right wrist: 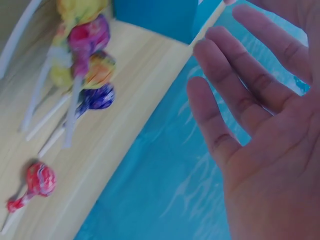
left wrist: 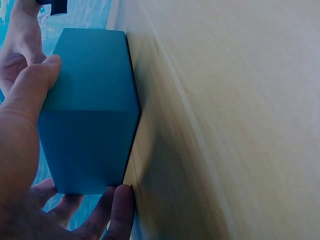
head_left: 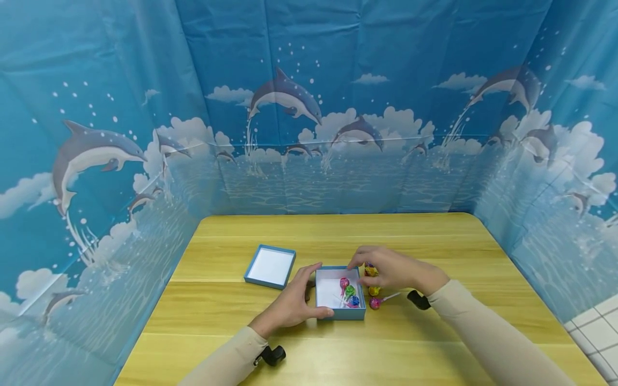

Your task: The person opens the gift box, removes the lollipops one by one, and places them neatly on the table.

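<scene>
An open-topped blue box (head_left: 340, 314) with a white inside stands on the table, and its blue outer walls (left wrist: 90, 75) fill much of the left wrist view. My left hand (head_left: 291, 304) grips it from the left, thumb on the near wall and fingers at the far side. Inside lie a pink lollipop (head_left: 344, 282), a green one (head_left: 350, 291) and a blue one (head_left: 354, 301). Over the box's right wall hovers my right hand (head_left: 392, 269), its fingers loosely bent with nothing seen between them. Beneath and beside it are several wrapped lollipops (right wrist: 90, 40), partly hidden in the head view.
A shallow blue lid (head_left: 270, 266), white side up, lies left of the box. One pink lollipop (head_left: 375, 303) lies close to the box's near right corner. Dolphin-printed blue sheeting (head_left: 289, 182) encloses the wooden table (head_left: 232, 230) at the back and sides.
</scene>
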Motion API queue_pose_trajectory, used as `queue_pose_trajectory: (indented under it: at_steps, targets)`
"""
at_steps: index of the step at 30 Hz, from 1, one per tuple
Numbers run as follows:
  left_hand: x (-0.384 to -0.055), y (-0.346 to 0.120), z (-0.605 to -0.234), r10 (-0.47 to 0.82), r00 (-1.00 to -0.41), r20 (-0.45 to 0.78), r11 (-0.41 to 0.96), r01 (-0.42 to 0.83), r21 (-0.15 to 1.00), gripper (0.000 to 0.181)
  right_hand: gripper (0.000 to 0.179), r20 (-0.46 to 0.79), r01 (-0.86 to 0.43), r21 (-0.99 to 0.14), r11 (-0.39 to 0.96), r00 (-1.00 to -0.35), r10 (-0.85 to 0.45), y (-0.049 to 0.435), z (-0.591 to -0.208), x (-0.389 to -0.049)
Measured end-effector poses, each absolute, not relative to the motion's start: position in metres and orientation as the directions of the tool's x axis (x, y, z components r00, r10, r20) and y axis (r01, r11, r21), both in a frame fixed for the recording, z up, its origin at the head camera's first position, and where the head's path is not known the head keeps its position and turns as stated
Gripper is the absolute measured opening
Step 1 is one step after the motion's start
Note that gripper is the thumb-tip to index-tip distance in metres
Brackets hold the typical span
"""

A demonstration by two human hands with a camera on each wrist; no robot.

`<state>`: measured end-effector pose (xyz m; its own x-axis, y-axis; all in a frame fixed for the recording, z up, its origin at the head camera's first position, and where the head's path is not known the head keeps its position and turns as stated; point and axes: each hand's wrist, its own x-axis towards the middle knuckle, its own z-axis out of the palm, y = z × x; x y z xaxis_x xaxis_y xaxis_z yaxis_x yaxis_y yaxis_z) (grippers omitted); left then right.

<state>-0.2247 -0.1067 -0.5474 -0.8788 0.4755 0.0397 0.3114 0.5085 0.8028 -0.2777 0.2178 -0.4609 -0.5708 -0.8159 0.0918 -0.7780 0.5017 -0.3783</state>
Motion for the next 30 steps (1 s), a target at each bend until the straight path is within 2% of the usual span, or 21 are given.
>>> queue_pose_trajectory:
  at_steps: [15,22,30]
  targets:
    - [-0.223,-0.106,-0.546,0.478,-0.878,0.040,0.504,0.311,0.806,0.119,0.023,0.004,-0.744,-0.469,0.476,-0.541,-0.841,0.205,-0.461,-0.265]
    - [-0.223,-0.105,-0.546,0.476,-0.878,0.040,0.503,0.309,0.807,0.118,0.014,0.073,-0.808,-0.390,0.443,-0.506,-0.859,0.201,-0.466,-0.262]
    - [-0.222,-0.105,-0.547,0.469,-0.882,0.044,0.512,0.311,0.801,0.119,0.009,0.118,-0.821,-0.257,0.511,-0.551,-0.826,0.200,-0.472,-0.260]
